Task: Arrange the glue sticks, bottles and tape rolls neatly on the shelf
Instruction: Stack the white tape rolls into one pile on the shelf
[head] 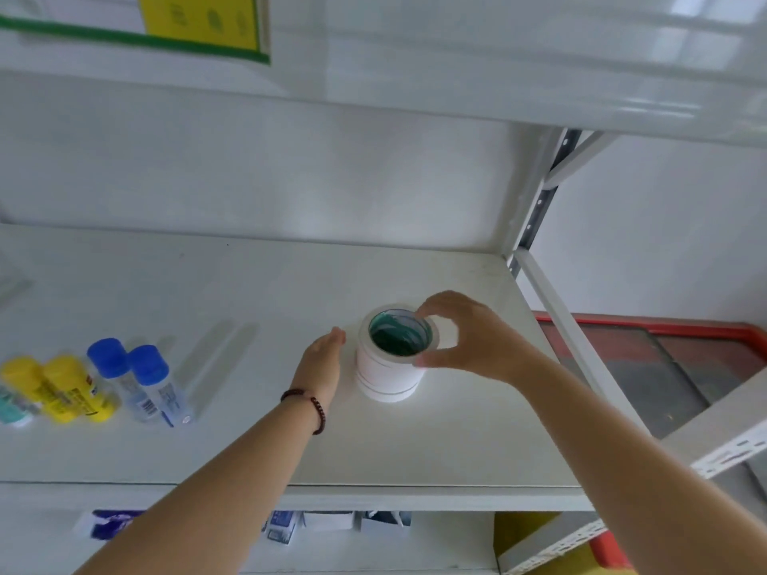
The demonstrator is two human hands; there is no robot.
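A stack of white tape rolls point(386, 375) with a green core stands upright on the white shelf point(249, 292), right of centre. My right hand point(460, 338) curls around the top roll, thumb at the front and fingers on the far rim. Flat and with fingers together, my left hand point(321, 365) sits just left of the stack, close to its side. At the left stand two clear glue bottles point(143, 381) with blue caps, and beside them two yellow glue sticks point(58, 388). A teal item point(12, 408) is cut off by the left edge.
The shelf's upright post point(535, 209) and a sloping rail point(581, 350) stand at the right. Another shelf board point(456, 56) hangs overhead. Small boxes point(286, 524) sit on the level below. A red-framed glass surface point(664, 359) lies beyond the rack.
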